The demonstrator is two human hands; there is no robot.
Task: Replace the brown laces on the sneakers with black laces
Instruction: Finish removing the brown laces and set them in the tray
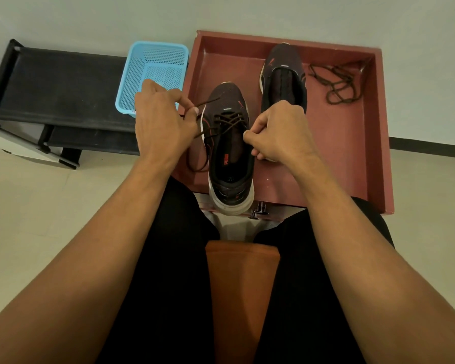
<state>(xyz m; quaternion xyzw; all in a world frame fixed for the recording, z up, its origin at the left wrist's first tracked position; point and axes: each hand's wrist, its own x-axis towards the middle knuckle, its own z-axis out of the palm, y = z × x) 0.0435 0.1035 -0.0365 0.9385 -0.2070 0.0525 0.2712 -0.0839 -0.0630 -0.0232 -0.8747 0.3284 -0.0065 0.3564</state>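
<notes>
Forearms reach up from the bottom corners of the frame over a lap in black trousers, with a brown seat (242, 285) showing between the knees.

Beyond them I see a red-brown tray (352, 158) filling the upper right of the frame, its far wall close to the pale wall behind. At the upper left stands a black shoe rack (53, 85), and a blue plastic basket (155, 72) sits between the rack and the tray, just beside the tray's left wall.

Two dark sneakers lie in the tray, toes pointing to the top of the frame. The near sneaker (230, 156) is at centre frame, its white heel overhanging the tray's near edge. The far sneaker (284, 72) lies above and to its right, partly hidden by my right wrist; its lacing is too dark for me to read.

My left hand (163, 122) pinches one end of the brown lace (227, 122), which crosses the near sneaker's upper eyelets and trails off its left side. My right hand (279, 130) is curled, thumb and forefinger gripping the near sneaker at the right edge of its lacing.

A loose brown lace (339, 85) lies tangled in the tray's upper right corner.
</notes>
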